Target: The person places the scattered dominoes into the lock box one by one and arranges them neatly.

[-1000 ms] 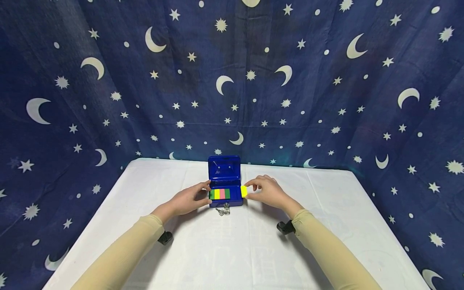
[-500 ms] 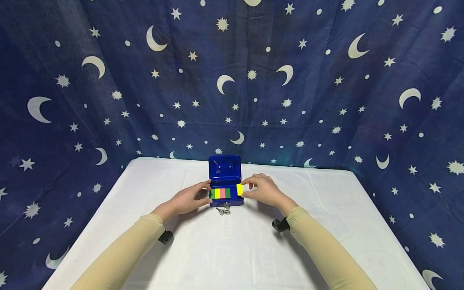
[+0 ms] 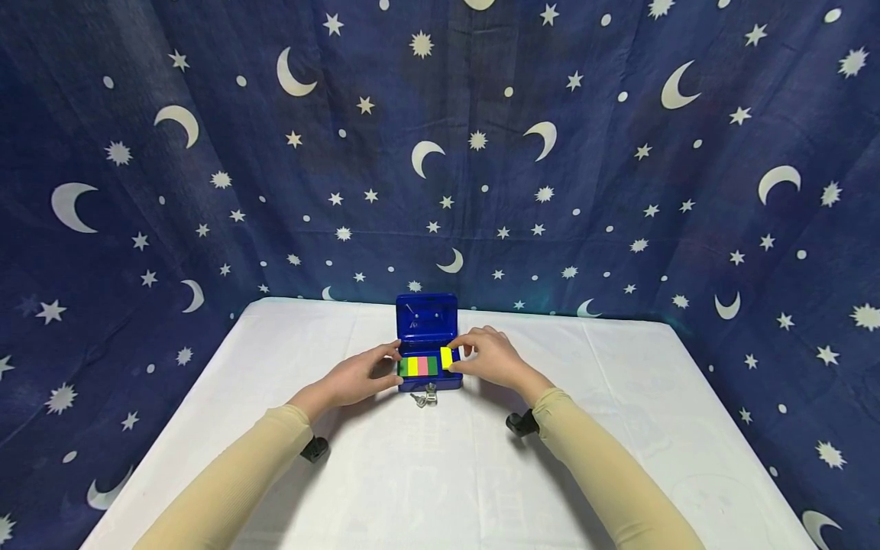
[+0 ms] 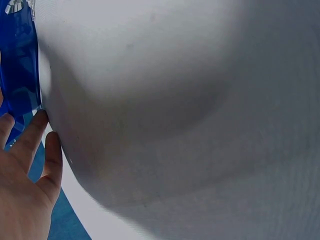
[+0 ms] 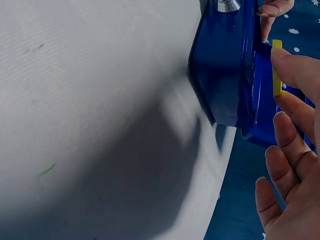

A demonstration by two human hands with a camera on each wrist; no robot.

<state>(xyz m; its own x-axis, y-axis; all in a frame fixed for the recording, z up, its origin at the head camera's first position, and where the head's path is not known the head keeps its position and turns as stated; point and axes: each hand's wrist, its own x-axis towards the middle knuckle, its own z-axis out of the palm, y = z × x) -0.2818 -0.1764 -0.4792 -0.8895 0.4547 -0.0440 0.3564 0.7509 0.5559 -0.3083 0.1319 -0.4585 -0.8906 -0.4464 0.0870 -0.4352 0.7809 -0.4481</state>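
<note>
A blue metal cash box [image 3: 426, 385] stands with its lid [image 3: 426, 317] raised. Inside, toward the left, a row of flat tiles [image 3: 422, 367] shows green, yellow, pink and dark green. My right hand [image 3: 491, 359] pinches a thin yellow tile [image 3: 447, 358] between thumb and index finger, over the right part of the box. The right wrist view shows this tile [image 5: 277, 86] upright, its other fingers spread loosely. My left hand [image 3: 354, 377] touches the box's left side with thumb and fingertips. Its fingers [image 4: 35, 132] look fairly straight beside the box in the left wrist view.
The box stands on a table with a white cloth [image 3: 426, 489], near its back edge. A lock with keys [image 3: 420, 399] hangs at the box front. Behind the table rises a dark blue curtain [image 3: 385, 183] with moons and stars.
My right hand has moved left with the yellow tile, from beside the box's right wall to over its inside, near the row. The left hand stays in place.
</note>
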